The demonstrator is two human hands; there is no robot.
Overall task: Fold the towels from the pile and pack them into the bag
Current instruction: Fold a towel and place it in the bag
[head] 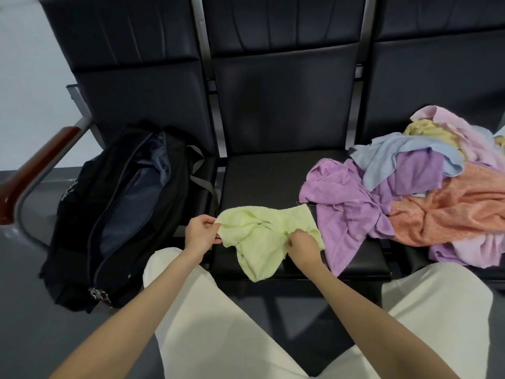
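Note:
A crumpled light-green towel (259, 236) hangs over the front edge of the middle black seat (267, 176). My left hand (200, 232) pinches its left corner. My right hand (303, 243) grips the cloth near its right side, fingers curled into the fabric. To the right lies the pile of towels (426, 187), with purple, blue, orange, pink and yellow ones heaped over the right seat. On the left seat stands a black bag (120, 214), unzipped, its grey lining showing.
The three black seats are joined in a row with tall backs (284, 77). A metal armrest with a brown wooden top (35, 170) stands left of the bag. My knees in pale trousers (218, 324) are just in front of the seats.

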